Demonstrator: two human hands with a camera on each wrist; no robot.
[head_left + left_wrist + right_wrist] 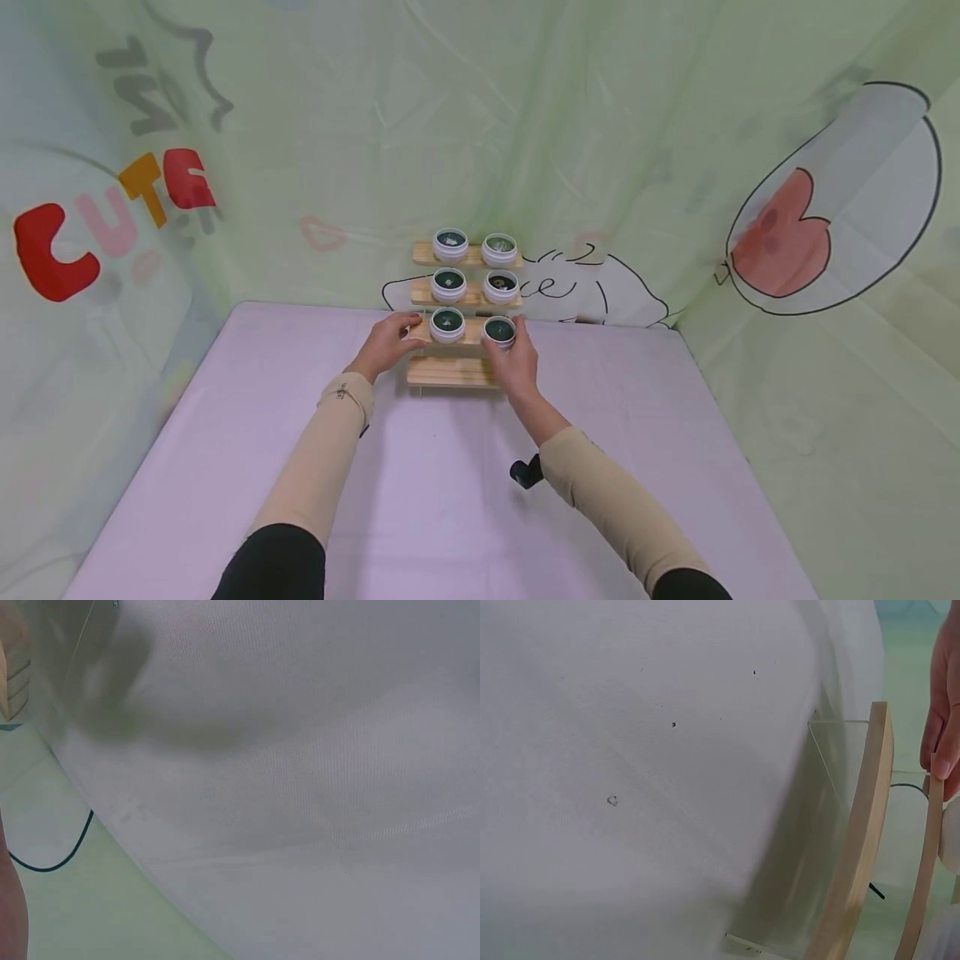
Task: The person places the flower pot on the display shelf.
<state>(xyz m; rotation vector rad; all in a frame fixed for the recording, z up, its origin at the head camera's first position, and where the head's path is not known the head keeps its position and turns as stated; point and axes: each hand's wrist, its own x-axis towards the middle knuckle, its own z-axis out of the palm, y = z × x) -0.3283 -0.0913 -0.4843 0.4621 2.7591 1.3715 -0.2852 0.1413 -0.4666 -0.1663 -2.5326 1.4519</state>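
Note:
A tiered wooden display stand (453,372) with clear supports stands at the table's far edge. Two round white jars with dark green contents sit on each of its upper tiers, such as the jar (447,323) at left; the lowest board is bare. My left hand (386,343) grips the left end of the board second from the bottom; in the right wrist view, fingertips (943,766) pinch that board's far end. At the same board's right end, my right hand (516,360) holds a white jar (499,331) between thumb and fingers.
A pale lilac cloth covers the table (435,492). Behind it and at both sides hang light green curtains (337,125) with printed letters and cartoon shapes. A black wrist camera (527,472) sticks out from the right sleeve.

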